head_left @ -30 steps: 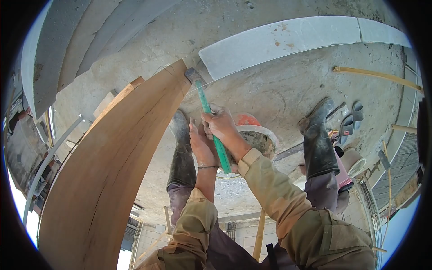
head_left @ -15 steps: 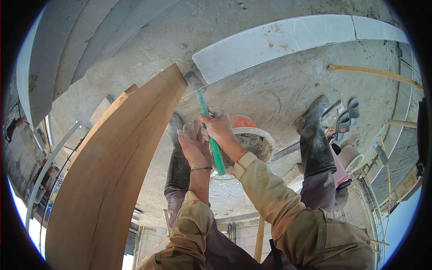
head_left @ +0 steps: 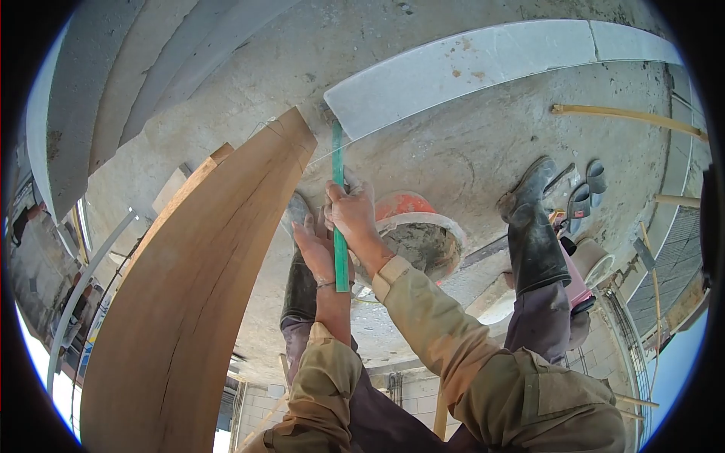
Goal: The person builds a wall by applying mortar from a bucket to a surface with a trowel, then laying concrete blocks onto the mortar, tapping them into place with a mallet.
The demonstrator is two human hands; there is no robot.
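My right hand point(head_left: 353, 214) is closed round the green handle of a hammer point(head_left: 341, 266). The handle stands nearly upright in view. Its dark head, at the far end, is mostly out of sight near the corner of a long pale slab point(head_left: 453, 74). My left hand point(head_left: 316, 248) is beside and partly behind the handle, thumb outstretched and no grip visible; some of its fingers are hidden. Left of it rises a large cracked wooden board point(head_left: 204, 287). A thin string runs from the board's tip towards the slab.
A bucket point(head_left: 453, 260) with grey material inside stands between my boots point(head_left: 535, 241). Sandals point(head_left: 580, 202) and a wooden stick point(head_left: 627, 115) lie to the right. Large grey slabs point(head_left: 98, 90) lean at the upper left. The floor is concrete.
The hammer has swung from a slant to nearly upright, its lower end moving left across my left wrist. My right hand has shifted slightly left with it.
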